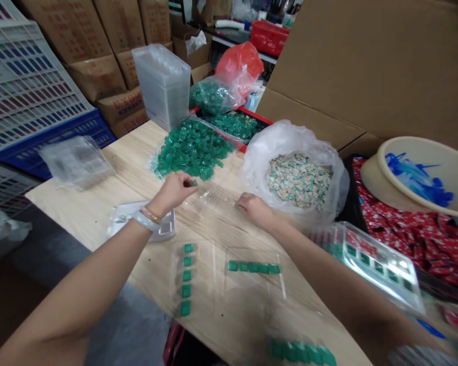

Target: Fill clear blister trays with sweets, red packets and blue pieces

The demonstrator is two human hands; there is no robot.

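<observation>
My left hand [173,190] is pinched on a small green plastic piece [193,183], just in front of a heap of similar green pieces [193,150]. Closed at the fingertips, my right hand [254,208] is low over the wooden table, left of a white plastic bag [257,162] full of small printed pieces [299,180]. What its fingers hold is too small to make out. Between the hands lies a clear plastic tray [209,197]. Nearer me, green pieces sit in rows in clear trays, one row upright [187,276], another crosswise [254,267]. Under my left wrist rests a white tray [168,230].
Stacked clear containers [162,86] stand at the back left. Loose clear trays [76,162] overlap the table's left edge. On the right are a filled clear tray [381,262], red packets [412,229] and a cream basin [374,173] with blue items. A cardboard sheet [377,66] rises behind.
</observation>
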